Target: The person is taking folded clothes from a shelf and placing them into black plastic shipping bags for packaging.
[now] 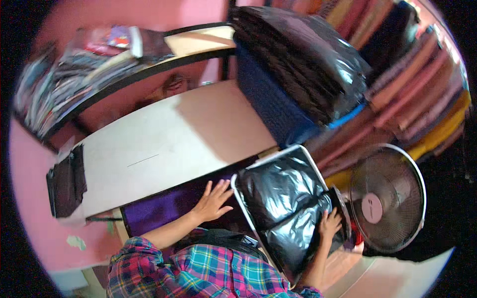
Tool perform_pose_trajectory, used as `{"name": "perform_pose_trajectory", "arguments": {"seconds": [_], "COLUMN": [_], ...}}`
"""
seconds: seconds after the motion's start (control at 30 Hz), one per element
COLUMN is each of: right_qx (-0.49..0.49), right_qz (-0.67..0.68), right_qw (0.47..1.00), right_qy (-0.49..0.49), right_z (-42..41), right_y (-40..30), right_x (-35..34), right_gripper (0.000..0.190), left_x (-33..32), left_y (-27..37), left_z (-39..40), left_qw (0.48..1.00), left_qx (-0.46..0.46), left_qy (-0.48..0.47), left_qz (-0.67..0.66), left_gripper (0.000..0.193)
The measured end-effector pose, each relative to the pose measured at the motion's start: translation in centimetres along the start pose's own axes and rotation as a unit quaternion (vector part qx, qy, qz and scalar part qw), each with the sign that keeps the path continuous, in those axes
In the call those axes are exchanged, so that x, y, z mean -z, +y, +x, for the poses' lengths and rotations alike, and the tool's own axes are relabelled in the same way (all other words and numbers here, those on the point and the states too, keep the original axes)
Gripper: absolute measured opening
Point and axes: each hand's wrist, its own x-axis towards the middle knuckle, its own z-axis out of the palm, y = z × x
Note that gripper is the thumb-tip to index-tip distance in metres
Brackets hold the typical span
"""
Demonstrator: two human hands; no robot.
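In front of me and to the right, a white-rimmed tray or bin (245, 215) holds shiny black plastic-wrapped packages (285, 190). My left hand (214, 203), fingers spread, is beside the rim on its left side; whether it touches the rim is unclear. My right hand (329, 225) lies on the black plastic at the right side, its fingers apart; no grip shows. A long white table (149, 149) stretches beyond my left hand, with folded dark cloth (69, 182) at its left end.
A round fan (387, 197) stands close on the right. Behind it hang many garments (413, 89). A large plastic-covered dark pile (298, 56) rests on blue material (261, 89). Stacked, bagged clothing (85, 78) fills the shelf at upper left. Purple cloth (156, 210) lies below the table edge.
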Motion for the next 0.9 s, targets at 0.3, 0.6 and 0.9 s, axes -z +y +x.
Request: {"name": "perform_pose_trajectory", "arguments": {"seconds": [0.3, 0.6, 0.9], "right_qx": [0.156, 0.493, 0.636], "right_qz": [0.043, 0.148, 0.167], "right_qw": [0.985, 0.851, 0.741], "right_qy": [-0.061, -0.107, -0.137], "right_z": [-1.8, -9.9, -15.0], "right_y": [-12.6, -32.8, -45.5], "right_x": [-1.6, -2.8, -11.7], "right_gripper": [0.074, 0.078, 0.071], "left_x": [1.1, 3.8, 7.1], "left_y": [-10.3, -14.8, -18.4], "left_z": [-16.2, -25.0, -30.1], "left_qw": [0.893, 0.8, 0.871], "left_qx": [0.422, 0.579, 0.429], "left_qy": [0.152, 0.16, 0.239], "left_qz": [0.043, 0.006, 0.012], "left_gripper": [0.064, 0.072, 0.032]}}
